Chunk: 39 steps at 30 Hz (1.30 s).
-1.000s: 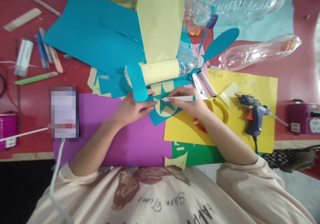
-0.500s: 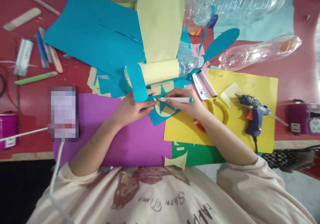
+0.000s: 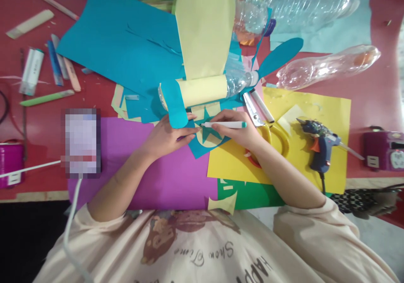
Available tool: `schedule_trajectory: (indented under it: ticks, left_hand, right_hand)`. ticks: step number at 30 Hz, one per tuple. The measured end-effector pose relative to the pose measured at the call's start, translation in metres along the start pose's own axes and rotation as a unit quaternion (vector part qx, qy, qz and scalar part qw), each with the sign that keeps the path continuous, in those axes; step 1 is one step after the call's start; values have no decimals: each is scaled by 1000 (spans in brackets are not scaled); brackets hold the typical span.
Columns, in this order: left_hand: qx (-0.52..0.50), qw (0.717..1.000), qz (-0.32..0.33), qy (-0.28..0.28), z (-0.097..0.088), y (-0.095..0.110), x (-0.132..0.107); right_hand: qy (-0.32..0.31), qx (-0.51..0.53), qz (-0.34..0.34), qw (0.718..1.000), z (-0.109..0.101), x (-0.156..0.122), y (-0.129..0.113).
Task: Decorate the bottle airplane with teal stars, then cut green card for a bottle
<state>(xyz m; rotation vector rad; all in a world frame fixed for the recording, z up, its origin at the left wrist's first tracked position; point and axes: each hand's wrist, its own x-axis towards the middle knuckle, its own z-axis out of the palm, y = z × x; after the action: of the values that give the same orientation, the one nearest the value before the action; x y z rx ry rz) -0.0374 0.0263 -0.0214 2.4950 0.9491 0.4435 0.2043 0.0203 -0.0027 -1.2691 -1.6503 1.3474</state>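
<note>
Shirt (image 3: 252, 236) was cream, at 6 o'clock; loose short sleeves (image 3: 309, 228) sat at 8 and 4. Brown cartoon print (image 3: 159, 239) showed toward 7, dark script (image 3: 225, 249) near 6, possibly "Show Time"; capitals (image 3: 268, 270) ran toward 5.

White marker (image 3: 227, 125), teal star (image 3: 209, 135), purple sheet (image 3: 176, 178)

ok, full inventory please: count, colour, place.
star: 1, teal, centre
pen: 1, white-green, over star
wrapped bottle: 1, clear/cream/blue, above star
plain bottles: several, clear, upper right
cutout: 1, cream, top centre
table: 1, red, beneath
sheets: several, blue/purple/yellow/green, across table
scissors: 1, yellow-handled, centre right
glue gun: 1, blue, right
phone: 1, dark-edged, left
cables: several, white/black, both sides
markers: several, mixed, upper left
boxes: 2, purple, side edges
scraps: several, mixed, scattered
shirt: 1, cream, bottom
left grip: 1, bare, left of star
right grip: 1, bare, on pen
</note>
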Motion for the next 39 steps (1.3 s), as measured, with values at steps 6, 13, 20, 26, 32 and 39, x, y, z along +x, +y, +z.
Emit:
schedule_trajectory:
  ticks: [6,13,20,26,32,39]
  left_hand:
    - [7,1000,10,10,1,-1,0]
    - [7,1000,9,10,1,-1,0]
    - [22,1000,-1,-7,0,0,0]
    - [44,999,-9,-15,0,1,0]
    - [47,998,25,14,3,1,-1]
    - [54,998,27,25,1,3,1]
  right_hand:
    - [-11,0,19,1000,-1,0,1]
    - [-3,7,14,1000,-1,1,-2]
    - [43,26,-66,997,-4,-5,3]
    - [233,-60,-236,941,-17,-16,-5]
    - [155,-293,-260,907,-54,6,-10]
    - [88,-446,-163,876,-63,38,15]
